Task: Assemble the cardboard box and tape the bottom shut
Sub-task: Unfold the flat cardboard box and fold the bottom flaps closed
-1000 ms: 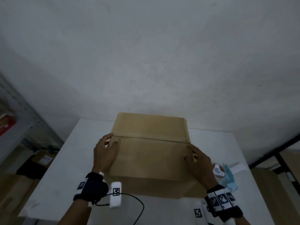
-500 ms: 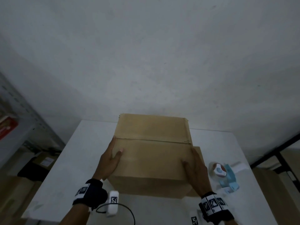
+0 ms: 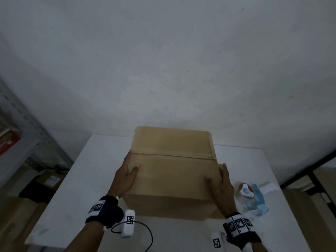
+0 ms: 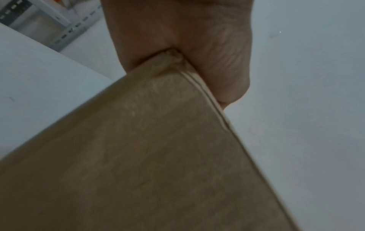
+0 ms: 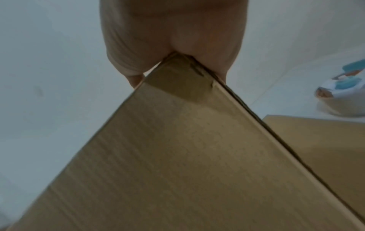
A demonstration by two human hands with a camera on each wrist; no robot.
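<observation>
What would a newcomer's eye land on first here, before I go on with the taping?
The cardboard box in the middle of the white table, its top flaps folded shut with an untaped seam. The left hand and right hand clasp its two sides. The tape dispenser lies just right of the box.

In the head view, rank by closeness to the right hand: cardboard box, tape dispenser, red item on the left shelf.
1. cardboard box: the right hand grips its right edge.
2. tape dispenser: on the table, just right of that hand.
3. red item: far left, on the shelf.
</observation>
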